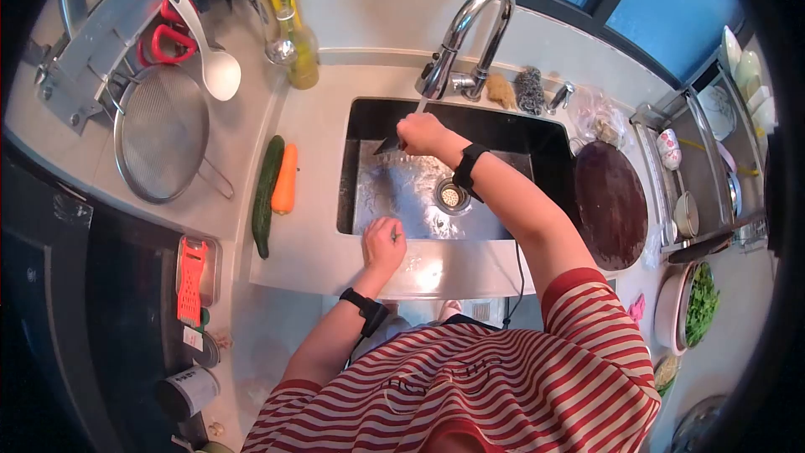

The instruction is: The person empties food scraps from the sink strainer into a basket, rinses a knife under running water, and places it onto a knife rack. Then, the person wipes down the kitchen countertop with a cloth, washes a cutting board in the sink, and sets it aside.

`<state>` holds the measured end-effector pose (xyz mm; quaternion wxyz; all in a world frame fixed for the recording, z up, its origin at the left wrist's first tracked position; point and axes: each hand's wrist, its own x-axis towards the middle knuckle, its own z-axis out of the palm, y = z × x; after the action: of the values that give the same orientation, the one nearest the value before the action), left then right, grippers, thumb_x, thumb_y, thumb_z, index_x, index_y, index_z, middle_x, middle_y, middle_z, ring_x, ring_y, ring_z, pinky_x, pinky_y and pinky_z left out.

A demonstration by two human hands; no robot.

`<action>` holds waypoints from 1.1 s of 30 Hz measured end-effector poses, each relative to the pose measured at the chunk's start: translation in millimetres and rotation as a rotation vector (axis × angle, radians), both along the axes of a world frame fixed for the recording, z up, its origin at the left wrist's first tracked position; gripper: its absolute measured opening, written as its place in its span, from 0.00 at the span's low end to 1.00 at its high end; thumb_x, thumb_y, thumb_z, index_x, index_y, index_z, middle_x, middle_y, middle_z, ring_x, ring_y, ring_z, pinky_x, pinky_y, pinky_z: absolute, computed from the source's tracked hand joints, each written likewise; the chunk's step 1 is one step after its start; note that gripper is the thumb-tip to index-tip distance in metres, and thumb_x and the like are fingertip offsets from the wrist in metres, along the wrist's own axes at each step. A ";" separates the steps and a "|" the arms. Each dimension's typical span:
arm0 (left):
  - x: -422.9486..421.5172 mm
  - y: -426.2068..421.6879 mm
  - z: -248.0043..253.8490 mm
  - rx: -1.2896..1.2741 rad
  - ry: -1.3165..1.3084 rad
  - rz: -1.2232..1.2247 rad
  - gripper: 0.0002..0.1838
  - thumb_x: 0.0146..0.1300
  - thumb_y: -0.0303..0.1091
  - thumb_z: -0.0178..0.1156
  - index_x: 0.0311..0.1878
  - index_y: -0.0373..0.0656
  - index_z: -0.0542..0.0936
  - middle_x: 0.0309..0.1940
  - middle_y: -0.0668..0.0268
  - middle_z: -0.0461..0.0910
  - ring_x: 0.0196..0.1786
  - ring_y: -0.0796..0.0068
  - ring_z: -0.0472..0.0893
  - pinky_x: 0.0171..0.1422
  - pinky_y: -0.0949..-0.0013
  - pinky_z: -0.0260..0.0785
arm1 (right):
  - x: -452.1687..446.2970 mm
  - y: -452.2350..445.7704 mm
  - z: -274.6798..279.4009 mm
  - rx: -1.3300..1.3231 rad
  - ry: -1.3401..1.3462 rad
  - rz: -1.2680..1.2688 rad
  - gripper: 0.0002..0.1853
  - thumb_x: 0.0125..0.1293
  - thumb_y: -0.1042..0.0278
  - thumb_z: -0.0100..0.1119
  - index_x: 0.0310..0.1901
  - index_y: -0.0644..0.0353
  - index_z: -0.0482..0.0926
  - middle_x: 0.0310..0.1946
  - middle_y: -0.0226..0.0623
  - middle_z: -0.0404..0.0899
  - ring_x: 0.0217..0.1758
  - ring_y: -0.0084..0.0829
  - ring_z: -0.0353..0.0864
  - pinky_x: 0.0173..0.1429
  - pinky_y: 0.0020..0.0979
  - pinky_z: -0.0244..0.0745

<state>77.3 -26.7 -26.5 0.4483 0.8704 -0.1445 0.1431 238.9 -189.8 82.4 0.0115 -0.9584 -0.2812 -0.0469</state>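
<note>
Beneath the spout of the chrome faucet (pixel 470 33), my right hand (pixel 424 134) is closed around a dark, pointed, blade-like thing (pixel 388 145). Its tip sticks out to the left over the black sink (pixel 356 122), and its handle is hidden in my fingers. Water runs from the spout onto or beside this hand. My left hand (pixel 384 243) rests at the sink's front edge with its fingers curled in. A small dark spot shows at those fingers, too small to name. Left of the sink, a cucumber (pixel 267 197) and a carrot (pixel 285 179) lie side by side on the counter.
A mesh strainer (pixel 163 134) and white ladle (pixel 220 74) hang at the left, above an orange grater (pixel 192 281). Right of the sink stand a dark oval board (pixel 610 205), a dish rack (pixel 708 159) and a bowl of greens (pixel 701 302). Scourers (pixel 529 91) sit behind the sink.
</note>
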 end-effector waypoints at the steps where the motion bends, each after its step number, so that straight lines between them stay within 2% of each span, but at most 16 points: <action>1: 0.2 0.7 -0.3 -0.001 0.006 0.004 0.04 0.52 0.30 0.55 0.27 0.41 0.75 0.28 0.60 0.75 0.37 0.58 0.74 0.42 0.59 0.64 | 1.4 2.1 -3.6 -0.001 0.006 0.004 0.05 0.41 0.67 0.62 0.21 0.57 0.79 0.20 0.41 0.77 0.29 0.41 0.79 0.34 0.38 0.74; 3: -0.2 1.2 -1.4 -0.010 0.011 -0.005 0.04 0.52 0.30 0.55 0.27 0.41 0.75 0.28 0.60 0.75 0.37 0.58 0.74 0.42 0.59 0.63 | 1.0 6.5 -9.1 -0.196 -0.117 0.115 0.03 0.42 0.69 0.59 0.18 0.56 0.77 0.19 0.38 0.77 0.28 0.40 0.79 0.32 0.37 0.74; 6: 0.6 1.2 -0.3 0.000 -0.002 -0.003 0.04 0.52 0.30 0.55 0.27 0.41 0.75 0.29 0.61 0.75 0.37 0.59 0.74 0.41 0.59 0.63 | -8.6 6.4 -9.4 -0.300 -0.120 0.177 0.02 0.44 0.71 0.58 0.19 0.56 0.78 0.22 0.37 0.79 0.28 0.37 0.80 0.31 0.37 0.74; 9: -0.2 0.5 3.5 0.058 0.013 -0.010 0.03 0.51 0.30 0.55 0.26 0.42 0.75 0.29 0.62 0.75 0.37 0.60 0.74 0.40 0.60 0.63 | -21.6 1.9 7.6 -0.350 -0.083 0.174 0.02 0.44 0.71 0.57 0.19 0.55 0.78 0.21 0.37 0.79 0.28 0.37 0.80 0.31 0.37 0.74; 13: -0.3 0.2 5.3 0.108 0.021 -0.016 0.04 0.52 0.32 0.54 0.26 0.43 0.75 0.28 0.63 0.76 0.37 0.61 0.74 0.39 0.60 0.63 | -41.6 -6.0 40.2 -0.291 -0.002 0.088 0.03 0.43 0.68 0.58 0.19 0.56 0.78 0.21 0.39 0.78 0.28 0.39 0.80 0.32 0.37 0.74; 17: -0.2 -2.2 -8.5 0.118 0.085 -0.024 0.06 0.53 0.35 0.53 0.25 0.45 0.76 0.27 0.63 0.76 0.36 0.61 0.75 0.39 0.59 0.63 | -70.8 -13.4 90.5 -0.239 0.078 0.042 0.10 0.43 0.61 0.61 0.22 0.59 0.78 0.23 0.44 0.78 0.30 0.44 0.80 0.35 0.39 0.75; 22: -0.6 1.5 0.1 0.222 0.059 -0.030 0.05 0.50 0.35 0.57 0.26 0.45 0.77 0.30 0.63 0.77 0.37 0.60 0.76 0.40 0.61 0.63 | -99.2 -24.3 141.8 -0.209 0.180 -0.097 0.15 0.46 0.55 0.62 0.22 0.61 0.79 0.21 0.44 0.78 0.30 0.44 0.79 0.34 0.39 0.75; 24: 1.1 0.6 0.7 0.189 0.186 -0.072 0.08 0.51 0.37 0.56 0.32 0.46 0.78 0.33 0.60 0.76 0.42 0.60 0.75 0.45 0.58 0.65 | -110.0 -32.4 151.6 -0.203 0.177 -0.129 0.15 0.47 0.55 0.61 0.23 0.60 0.79 0.21 0.44 0.77 0.29 0.43 0.79 0.35 0.39 0.75; 25: 11.1 -4.1 -7.6 0.197 0.169 -0.071 0.08 0.51 0.37 0.56 0.32 0.46 0.78 0.33 0.60 0.76 0.42 0.60 0.75 0.45 0.58 0.65 | -116.1 -35.1 157.3 -0.195 0.161 -0.132 0.15 0.47 0.55 0.61 0.23 0.60 0.79 0.21 0.44 0.77 0.29 0.43 0.79 0.35 0.39 0.75; 27: 41.0 -12.1 -25.4 0.160 0.358 -0.037 0.16 0.51 0.39 0.58 0.44 0.44 0.77 0.40 0.55 0.76 0.48 0.57 0.74 0.55 0.58 0.63 | -130.8 -42.2 176.7 -0.204 0.113 -0.225 0.14 0.46 0.55 0.61 0.24 0.59 0.79 0.22 0.43 0.78 0.30 0.43 0.79 0.35 0.39 0.75; 29: 82.1 -16.1 1.4 -0.019 0.687 -0.191 0.23 0.55 0.39 0.57 0.54 0.42 0.70 0.48 0.58 0.73 0.55 0.64 0.70 0.59 0.67 0.61 | -142.0 -53.1 200.8 -0.200 0.105 -0.263 0.13 0.45 0.54 0.62 0.26 0.56 0.80 0.23 0.41 0.78 0.31 0.42 0.79 0.36 0.39 0.75; 31: 115.4 -26.7 16.7 -0.273 0.678 -0.198 0.23 0.56 0.38 0.56 0.55 0.43 0.69 0.49 0.61 0.72 0.53 0.65 0.71 0.55 0.64 0.64 | -160.3 -60.0 233.0 -0.155 0.077 -0.290 0.13 0.45 0.55 0.63 0.26 0.56 0.80 0.23 0.41 0.78 0.31 0.41 0.79 0.36 0.38 0.75; 32: 128.4 -29.8 27.0 -0.275 0.671 -0.199 0.23 0.56 0.38 0.56 0.55 0.43 0.69 0.49 0.61 0.72 0.53 0.65 0.71 0.55 0.64 0.64 | -169.8 -62.5 249.7 -0.136 0.055 -0.303 0.12 0.45 0.57 0.64 0.27 0.56 0.81 0.23 0.42 0.78 0.31 0.40 0.79 0.36 0.37 0.74; 33: 137.1 -32.0 46.2 -0.414 0.748 -0.191 0.23 0.57 0.37 0.56 0.55 0.43 0.68 0.48 0.62 0.72 0.51 0.66 0.71 0.53 0.62 0.65 | -179.0 -65.3 266.1 -0.119 0.034 -0.320 0.11 0.45 0.59 0.64 0.27 0.57 0.81 0.22 0.43 0.78 0.30 0.40 0.79 0.36 0.37 0.74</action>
<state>214.4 -58.7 19.7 0.6461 0.7369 -0.0201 -0.1981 59.9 -255.1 348.5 -0.0482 -0.9906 -0.1272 -0.0151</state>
